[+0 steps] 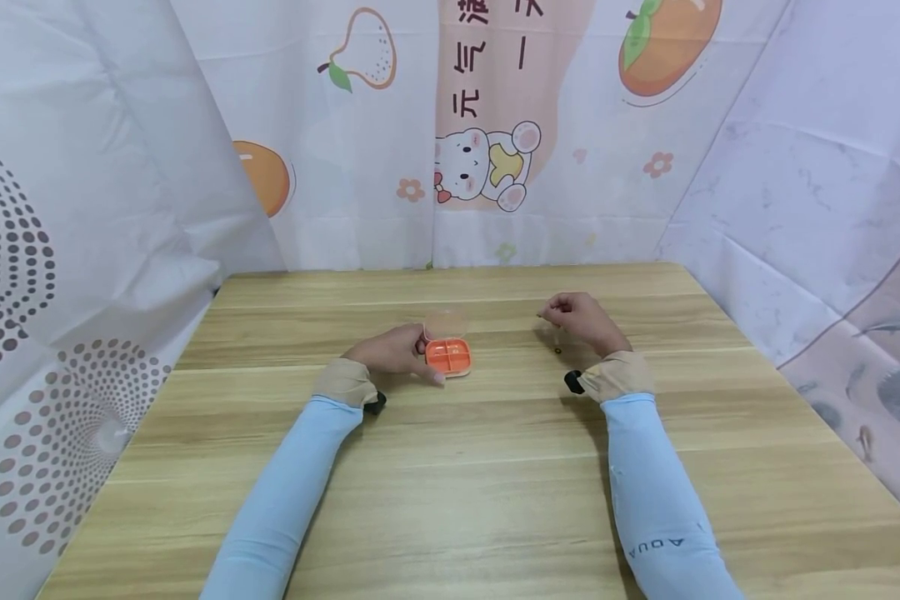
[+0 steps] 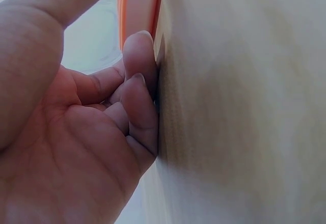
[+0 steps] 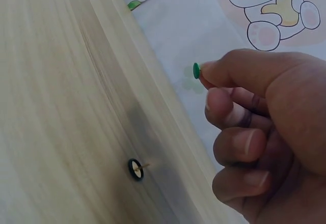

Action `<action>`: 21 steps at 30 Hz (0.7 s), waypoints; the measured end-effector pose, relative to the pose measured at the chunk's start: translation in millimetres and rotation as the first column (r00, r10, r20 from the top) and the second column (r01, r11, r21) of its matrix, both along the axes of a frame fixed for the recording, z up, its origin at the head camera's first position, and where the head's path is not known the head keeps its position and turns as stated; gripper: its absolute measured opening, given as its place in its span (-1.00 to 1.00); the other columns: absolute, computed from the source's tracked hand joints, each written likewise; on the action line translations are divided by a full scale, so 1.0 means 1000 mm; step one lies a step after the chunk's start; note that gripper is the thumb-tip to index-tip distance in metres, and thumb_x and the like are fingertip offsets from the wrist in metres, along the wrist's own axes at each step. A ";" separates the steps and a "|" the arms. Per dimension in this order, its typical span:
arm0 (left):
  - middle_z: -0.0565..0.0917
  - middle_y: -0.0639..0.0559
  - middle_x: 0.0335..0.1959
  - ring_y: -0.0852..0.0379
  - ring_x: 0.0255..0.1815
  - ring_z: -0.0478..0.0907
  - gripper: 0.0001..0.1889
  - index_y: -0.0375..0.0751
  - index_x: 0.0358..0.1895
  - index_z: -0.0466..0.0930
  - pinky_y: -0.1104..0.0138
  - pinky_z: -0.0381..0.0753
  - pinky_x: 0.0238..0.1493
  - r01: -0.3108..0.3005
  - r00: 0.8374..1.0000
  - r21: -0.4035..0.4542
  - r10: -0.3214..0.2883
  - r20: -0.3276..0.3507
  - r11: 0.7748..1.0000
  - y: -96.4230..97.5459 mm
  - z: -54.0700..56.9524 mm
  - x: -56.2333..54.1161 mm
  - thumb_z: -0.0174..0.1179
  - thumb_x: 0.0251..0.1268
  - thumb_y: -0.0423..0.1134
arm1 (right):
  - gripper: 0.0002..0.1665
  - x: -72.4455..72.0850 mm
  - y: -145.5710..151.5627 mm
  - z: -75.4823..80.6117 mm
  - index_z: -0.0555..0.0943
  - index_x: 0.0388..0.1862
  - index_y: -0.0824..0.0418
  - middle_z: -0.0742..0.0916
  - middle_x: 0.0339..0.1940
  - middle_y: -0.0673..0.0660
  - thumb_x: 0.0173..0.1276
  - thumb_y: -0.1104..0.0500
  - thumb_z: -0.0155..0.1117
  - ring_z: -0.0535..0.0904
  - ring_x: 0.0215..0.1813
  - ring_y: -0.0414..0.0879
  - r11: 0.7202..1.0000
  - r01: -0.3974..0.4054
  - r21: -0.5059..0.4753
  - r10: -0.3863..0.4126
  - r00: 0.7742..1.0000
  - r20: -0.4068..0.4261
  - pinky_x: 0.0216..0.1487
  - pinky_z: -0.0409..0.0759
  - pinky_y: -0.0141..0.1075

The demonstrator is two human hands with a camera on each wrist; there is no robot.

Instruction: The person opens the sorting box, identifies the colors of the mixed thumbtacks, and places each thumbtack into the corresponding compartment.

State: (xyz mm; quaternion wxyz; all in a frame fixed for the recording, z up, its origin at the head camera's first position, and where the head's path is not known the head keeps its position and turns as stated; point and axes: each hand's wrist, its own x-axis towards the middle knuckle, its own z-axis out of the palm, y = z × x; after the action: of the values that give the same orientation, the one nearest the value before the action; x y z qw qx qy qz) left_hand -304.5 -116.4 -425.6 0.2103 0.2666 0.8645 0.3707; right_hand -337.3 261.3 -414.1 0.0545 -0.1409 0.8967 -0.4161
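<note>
My left hand (image 1: 392,350) grips the left side of a small orange compartment box (image 1: 447,357), thumb at the near edge and fingers toward the back. The clear lid (image 1: 446,324) stands open behind it. A small light spot shows in the box's far right compartment. Between thumb and index finger, my right hand (image 1: 583,323) pinches a green thumbtack (image 3: 196,71) by its pin, held above the table with the flat head outward. Below that hand, a black-rimmed thumbtack (image 3: 135,169) lies on the table, its pin pointing up.
Everything stands on a wood-grain table (image 1: 450,483). A printed curtain (image 1: 375,167) hangs along its far edge, with white sheets (image 1: 832,167) at both sides. A dark wrist device (image 1: 573,382) sits at the right wrist, near the tabletop.
</note>
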 end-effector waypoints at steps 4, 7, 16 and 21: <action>0.63 0.00 -0.20 0.13 -0.24 0.46 -0.41 -0.23 0.03 0.49 0.30 0.50 -0.15 0.005 1.000 0.000 -0.005 -0.003 1.000 -0.001 -0.001 -0.001 0.61 0.07 -0.04 | -0.61 0.001 -0.003 0.003 0.66 0.11 0.34 0.69 -0.09 0.35 0.63 0.04 0.15 0.51 -0.17 0.21 0.999 -0.030 -0.012 0.030 0.999 0.032 -0.18 0.47 -0.20; 0.63 0.01 -0.21 0.13 -0.24 0.46 -0.40 -0.23 0.03 0.49 0.31 0.49 -0.16 0.008 1.000 -0.002 -0.008 -0.007 1.000 -0.001 -0.002 -0.002 0.62 0.06 -0.03 | -0.59 0.002 -0.005 0.004 0.65 0.12 0.36 0.67 -0.05 0.36 0.62 0.03 0.18 0.51 -0.15 0.20 0.999 -0.038 -0.031 0.039 0.998 0.050 -0.16 0.48 -0.22; 0.61 0.01 -0.23 0.13 -0.26 0.43 -0.41 -0.23 0.03 0.49 0.31 0.47 -0.19 0.016 1.000 0.005 -0.016 -0.009 1.000 -0.001 -0.002 -0.003 0.61 0.07 -0.05 | -0.60 0.002 -0.008 0.006 0.66 0.08 0.35 0.68 -0.16 0.36 0.61 0.02 0.19 0.52 -0.19 0.17 0.999 -0.041 -0.030 0.042 0.998 0.050 -0.23 0.49 -0.26; 0.63 0.03 -0.24 0.15 -0.27 0.43 -0.42 -0.21 0.03 0.51 0.31 0.47 -0.19 0.018 1.000 0.007 -0.018 -0.003 1.000 -0.001 -0.001 -0.003 0.61 0.07 -0.04 | -0.62 0.001 -0.010 0.006 0.65 0.08 0.35 0.68 -0.16 0.37 0.62 0.04 0.17 0.53 -0.18 0.20 0.998 -0.053 -0.031 0.054 0.997 0.057 -0.21 0.50 -0.21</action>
State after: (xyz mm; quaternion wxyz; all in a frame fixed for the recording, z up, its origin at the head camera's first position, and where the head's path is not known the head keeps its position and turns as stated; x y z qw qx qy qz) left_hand -307.3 -117.2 -427.0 0.2116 0.2754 0.8611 0.3713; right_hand -336.5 251.1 -408.1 0.0893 -0.1536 0.8844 -0.4316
